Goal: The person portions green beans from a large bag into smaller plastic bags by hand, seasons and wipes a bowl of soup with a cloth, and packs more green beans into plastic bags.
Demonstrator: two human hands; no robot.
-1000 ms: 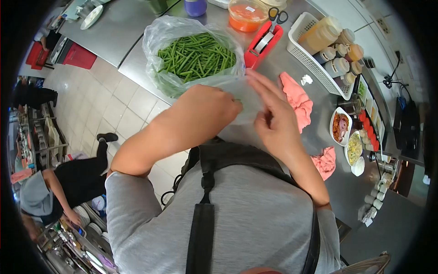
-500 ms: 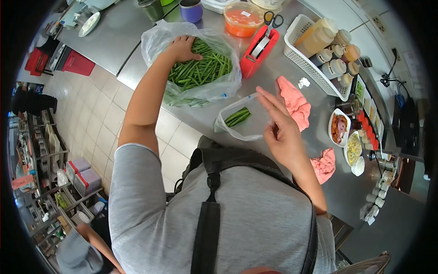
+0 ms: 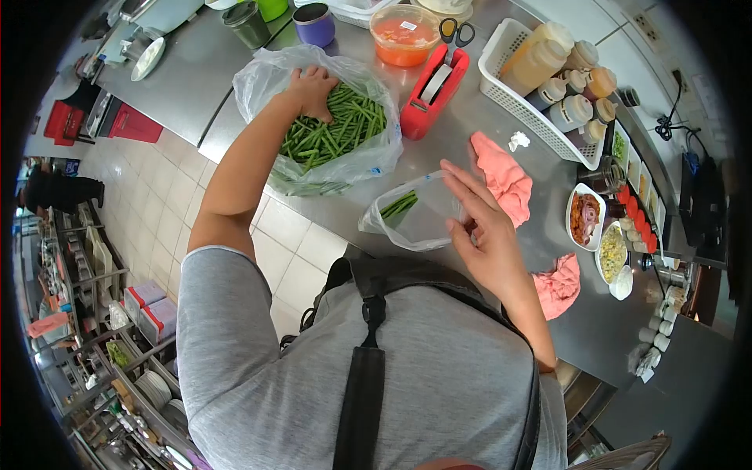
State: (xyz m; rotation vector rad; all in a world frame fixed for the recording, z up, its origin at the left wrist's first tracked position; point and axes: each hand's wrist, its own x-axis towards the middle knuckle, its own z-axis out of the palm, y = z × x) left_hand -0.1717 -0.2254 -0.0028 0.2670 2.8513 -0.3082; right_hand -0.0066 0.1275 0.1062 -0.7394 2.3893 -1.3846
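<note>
Spread a little, the left hand (image 3: 313, 94) rests on slim, bright green beans (image 3: 354, 125) in a large clear bag (image 3: 252, 78) on the metal counter (image 3: 595, 337); whether it grasps some, I cannot tell. The right hand (image 3: 489, 239), fingers nearly straight, touches the rim of a small clear bag (image 3: 427, 221), but if it pinches, I cannot tell. A few beans lie inside it. The blue mark (image 3: 376, 171) on the large bag and the white label (image 3: 407, 26) on the orange tub (image 3: 398, 53) are too small to read.

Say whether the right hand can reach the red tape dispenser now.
Probably yes: only bare counter separates the right hand from the tape dispenser, though that hand seems to hold the small bag.
</note>
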